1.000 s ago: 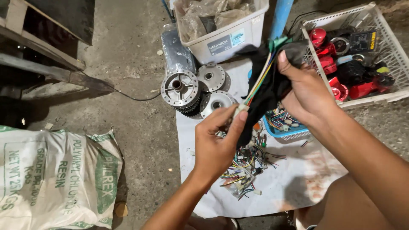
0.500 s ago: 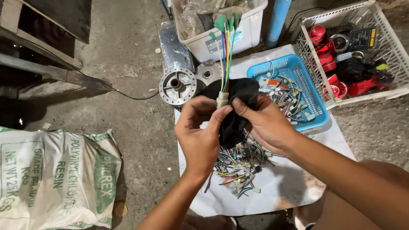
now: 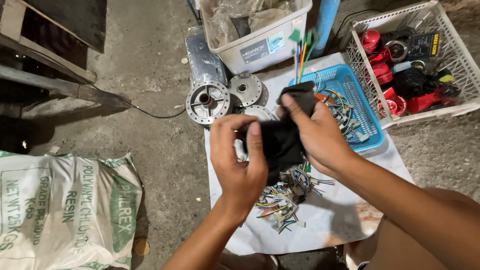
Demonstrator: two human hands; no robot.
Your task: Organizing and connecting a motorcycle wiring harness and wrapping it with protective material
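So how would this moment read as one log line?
left hand: touching black sleeve | right hand: gripping sleeve | coloured wires: sticking out top

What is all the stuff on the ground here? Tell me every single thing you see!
black sleeve: one, black, held in both hands
wire bundle: one, many colours, sticking up out of the sleeve
blue basket: one, blue, on the sheet, wires inside
white crate: one, white, far right, red and black parts inside
plastic box: one, pale, top middle, crumpled plastic inside
metal hubs: about three, grey, beside the box
loose wires: a heap, mixed colours, on the sheet
white sheet: one, white, on the ground
sack: one, white and green, lower left
left hand: one, gripping the sleeve
right hand: one, gripping the sleeve
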